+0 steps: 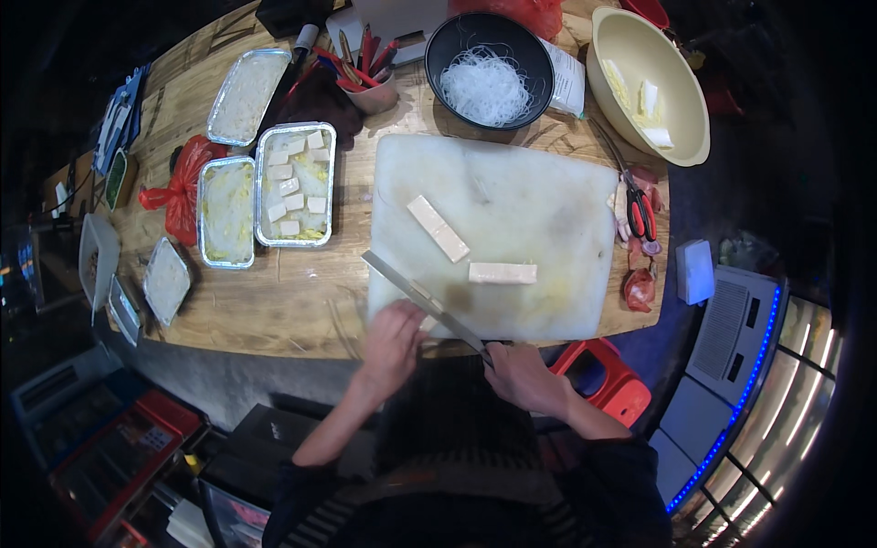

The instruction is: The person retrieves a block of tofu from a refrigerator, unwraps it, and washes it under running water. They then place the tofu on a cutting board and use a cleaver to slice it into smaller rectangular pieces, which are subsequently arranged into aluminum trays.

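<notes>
My right hand (524, 373) grips the handle of a kitchen knife (452, 325), whose blade slants up and left over the lower left of a white cutting board (562, 198). Beside the blade, my left hand (394, 342) has its fingertips on a pale tofu piece (428, 323), partly hidden by the fingers. Pale tofu also shows along the blade's far side. Two more oblong tofu blocks, an upper one (438, 228) lying aslant and a lower one (503, 273) lying crosswise, rest on the board apart from the knife.
Left of the board, a foil tray (331, 185) holds several tofu cubes; another foil tray (201, 212) stands against it. Behind are a black bowl (434, 75) of glass noodles and a cream basin (695, 130) with cabbage pieces. Scissors (640, 212) lie at right, a red stool (630, 397) below.
</notes>
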`<act>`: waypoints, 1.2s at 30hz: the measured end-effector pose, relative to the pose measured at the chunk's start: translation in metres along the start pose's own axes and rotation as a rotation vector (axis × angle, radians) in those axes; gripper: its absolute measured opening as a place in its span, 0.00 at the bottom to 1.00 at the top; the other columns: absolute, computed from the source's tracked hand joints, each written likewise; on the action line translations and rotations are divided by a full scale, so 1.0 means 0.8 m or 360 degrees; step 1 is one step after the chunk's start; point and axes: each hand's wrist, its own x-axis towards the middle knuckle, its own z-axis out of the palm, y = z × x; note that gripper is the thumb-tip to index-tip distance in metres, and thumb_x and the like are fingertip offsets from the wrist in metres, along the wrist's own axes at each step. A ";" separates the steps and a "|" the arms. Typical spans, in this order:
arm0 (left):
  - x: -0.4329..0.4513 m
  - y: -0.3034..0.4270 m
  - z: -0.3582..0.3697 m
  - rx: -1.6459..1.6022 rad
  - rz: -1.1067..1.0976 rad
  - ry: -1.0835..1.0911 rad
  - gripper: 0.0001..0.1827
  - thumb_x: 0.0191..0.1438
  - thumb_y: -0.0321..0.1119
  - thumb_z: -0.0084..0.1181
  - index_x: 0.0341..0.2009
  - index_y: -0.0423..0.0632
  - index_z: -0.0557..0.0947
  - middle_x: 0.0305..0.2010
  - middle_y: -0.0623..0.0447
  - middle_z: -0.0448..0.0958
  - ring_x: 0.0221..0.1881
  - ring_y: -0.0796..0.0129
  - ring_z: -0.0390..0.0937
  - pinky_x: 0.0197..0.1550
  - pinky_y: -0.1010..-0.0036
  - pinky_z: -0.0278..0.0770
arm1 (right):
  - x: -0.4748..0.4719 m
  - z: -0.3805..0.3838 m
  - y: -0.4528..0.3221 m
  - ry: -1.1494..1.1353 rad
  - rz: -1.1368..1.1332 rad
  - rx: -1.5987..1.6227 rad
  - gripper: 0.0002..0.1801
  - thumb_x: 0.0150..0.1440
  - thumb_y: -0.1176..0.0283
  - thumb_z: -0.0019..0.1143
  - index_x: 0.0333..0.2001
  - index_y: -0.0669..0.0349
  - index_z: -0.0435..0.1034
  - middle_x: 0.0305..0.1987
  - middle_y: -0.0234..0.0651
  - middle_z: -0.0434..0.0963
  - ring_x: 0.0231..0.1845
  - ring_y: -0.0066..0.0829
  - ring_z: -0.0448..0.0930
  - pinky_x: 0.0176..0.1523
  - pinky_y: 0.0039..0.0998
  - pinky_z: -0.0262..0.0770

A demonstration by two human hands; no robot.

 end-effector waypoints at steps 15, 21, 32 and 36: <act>0.000 -0.002 0.000 -0.0011 -0.0018 -0.0025 0.21 0.38 0.24 0.60 0.41 0.39 0.75 0.42 0.43 0.72 0.44 0.49 0.69 0.45 0.63 0.68 | 0.000 0.012 -0.002 -0.0058 0.0028 -0.0018 0.08 0.46 0.76 0.51 0.26 0.66 0.60 0.17 0.44 0.71 0.19 0.45 0.73 0.22 0.40 0.65; -0.009 -0.001 0.004 -0.0023 -0.0029 0.0065 0.20 0.38 0.24 0.60 0.40 0.40 0.76 0.40 0.44 0.72 0.43 0.50 0.69 0.45 0.64 0.68 | -0.002 0.006 0.001 -0.0122 0.0185 0.0632 0.11 0.48 0.72 0.53 0.28 0.67 0.61 0.20 0.49 0.71 0.24 0.49 0.74 0.28 0.41 0.69; -0.032 -0.012 -0.029 -0.0096 -0.0095 0.0443 0.12 0.41 0.22 0.55 0.34 0.41 0.76 0.37 0.45 0.72 0.40 0.51 0.69 0.44 0.62 0.67 | 0.058 -0.050 -0.025 0.0010 -0.0208 -0.0315 0.11 0.45 0.75 0.54 0.28 0.67 0.61 0.21 0.49 0.70 0.25 0.48 0.75 0.29 0.42 0.69; -0.031 -0.041 -0.114 -0.0034 -0.0518 0.0939 0.10 0.44 0.22 0.54 0.35 0.43 0.76 0.40 0.45 0.71 0.42 0.53 0.69 0.45 0.64 0.66 | 0.129 -0.069 -0.037 0.0117 -0.0342 -0.0543 0.06 0.44 0.78 0.48 0.25 0.67 0.61 0.21 0.49 0.70 0.22 0.47 0.75 0.27 0.41 0.70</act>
